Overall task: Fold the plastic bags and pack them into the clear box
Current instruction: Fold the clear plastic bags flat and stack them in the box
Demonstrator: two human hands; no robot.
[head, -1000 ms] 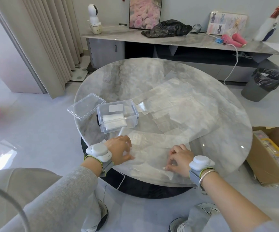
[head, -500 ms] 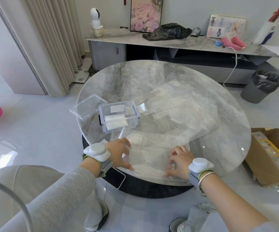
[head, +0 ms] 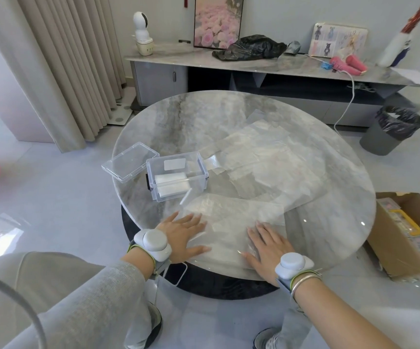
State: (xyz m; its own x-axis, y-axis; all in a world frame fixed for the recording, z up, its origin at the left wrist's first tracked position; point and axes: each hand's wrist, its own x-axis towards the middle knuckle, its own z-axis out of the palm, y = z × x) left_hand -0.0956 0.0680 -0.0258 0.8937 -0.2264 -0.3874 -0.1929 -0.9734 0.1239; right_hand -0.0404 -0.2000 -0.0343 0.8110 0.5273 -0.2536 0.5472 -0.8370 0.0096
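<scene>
1 plastic bag (head: 226,230) under left hand (head: 181,235), right hand (head: 269,245) | fingers (head: 260,231) flat | 1 clear box (head: 194,182)

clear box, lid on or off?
Off. The lid lies on the table beside the clear box, which stands open-topped with folded white bags inside.

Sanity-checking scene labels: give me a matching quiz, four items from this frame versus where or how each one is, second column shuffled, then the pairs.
1 clear rectangular plastic box
2 clear flat plastic lid
3 translucent plastic bag nearest the person
4 crumpled black plastic bag

A on the grey sideboard
B pressed flat under the left hand and right hand
C holds folded white bags
D lies on the round marble table, left of the box

Pairs: 1-C, 2-D, 3-B, 4-A
</scene>
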